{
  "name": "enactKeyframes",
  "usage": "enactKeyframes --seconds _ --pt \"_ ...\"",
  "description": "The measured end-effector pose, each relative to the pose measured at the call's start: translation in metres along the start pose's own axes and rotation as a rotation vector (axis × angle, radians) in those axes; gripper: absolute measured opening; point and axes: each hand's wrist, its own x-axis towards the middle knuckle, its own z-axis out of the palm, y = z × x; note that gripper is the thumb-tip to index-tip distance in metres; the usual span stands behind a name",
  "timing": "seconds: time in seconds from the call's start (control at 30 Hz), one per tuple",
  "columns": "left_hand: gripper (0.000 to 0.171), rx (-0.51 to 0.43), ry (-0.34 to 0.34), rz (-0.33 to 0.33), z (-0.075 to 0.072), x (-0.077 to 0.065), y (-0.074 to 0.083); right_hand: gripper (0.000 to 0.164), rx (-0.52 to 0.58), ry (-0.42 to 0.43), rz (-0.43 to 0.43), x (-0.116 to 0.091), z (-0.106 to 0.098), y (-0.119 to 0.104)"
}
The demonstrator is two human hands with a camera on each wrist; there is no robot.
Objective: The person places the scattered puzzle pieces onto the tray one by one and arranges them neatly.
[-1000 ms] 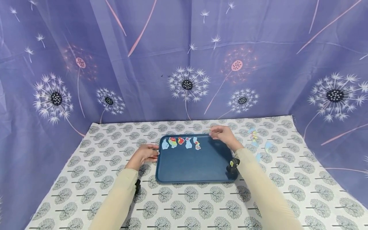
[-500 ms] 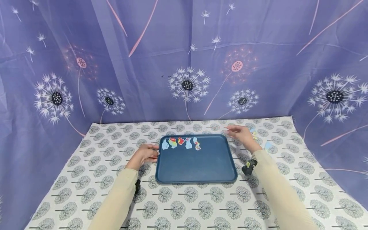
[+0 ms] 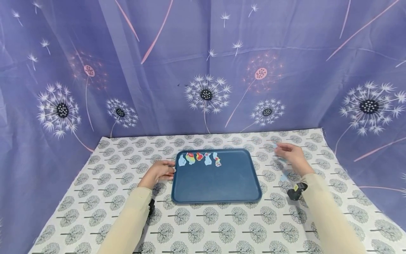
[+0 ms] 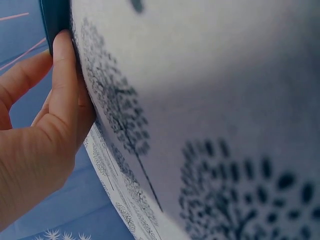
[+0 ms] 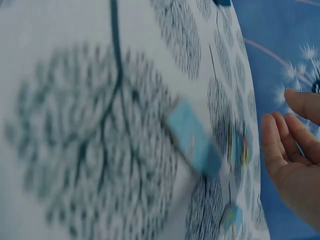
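Note:
A dark blue tray (image 3: 219,183) lies on the cloth-covered table. My left hand (image 3: 157,171) grips its left rim; in the left wrist view, thumb and fingertip meet at the tray edge (image 4: 55,22). Along the tray's top left sits a row of several small irregular cut-outs, among them a pale blue piece (image 3: 182,161) and a red one (image 3: 199,156). Off to the tray's right, my right hand (image 3: 292,156) hovers with bent fingers over loose pieces and partly hides them. In the right wrist view it holds nothing; a light blue piece (image 5: 192,137) lies below.
White cloth with a tree print (image 3: 209,225) covers the table. More coloured pieces (image 5: 232,220) lie on the right side. A purple dandelion curtain (image 3: 158,88) stands behind and at both sides.
My right hand has moved right, from above the tray's top edge to above the loose pieces. The left hand, the tray and the row of pieces have stayed put.

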Motion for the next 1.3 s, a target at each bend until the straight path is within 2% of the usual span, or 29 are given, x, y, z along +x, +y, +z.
enactKeyframes --seconds 0.13,0.27,0.4,0.6,0.73,0.97,1.3 --pt "0.048 -0.008 0.001 -0.002 0.001 0.000 -0.001 0.056 0.004 0.046 -0.006 -0.003 -0.010 0.010" --pt "0.047 -0.005 0.000 -0.004 0.001 0.000 -0.001 0.056 -0.023 0.040 0.034 -0.004 -0.013 0.015" --pt "0.047 -0.003 0.001 -0.014 0.000 0.000 0.000 0.059 -0.101 0.020 0.070 -0.004 -0.013 0.018" --pt "0.046 -0.007 0.001 -0.018 0.000 -0.002 0.002 0.065 -0.180 -0.034 0.070 -0.002 -0.013 0.020" --pt "0.046 -0.016 -0.008 -0.018 0.000 -0.002 0.002 0.068 -0.215 -0.078 0.074 0.000 -0.014 0.022" --pt "0.046 -0.020 -0.004 -0.015 0.000 -0.001 0.001 0.070 -0.238 -0.079 0.110 0.001 -0.011 0.019" --pt "0.047 -0.026 -0.007 -0.025 -0.001 -0.001 0.003 0.069 -0.238 -0.040 0.054 -0.002 -0.010 0.018"
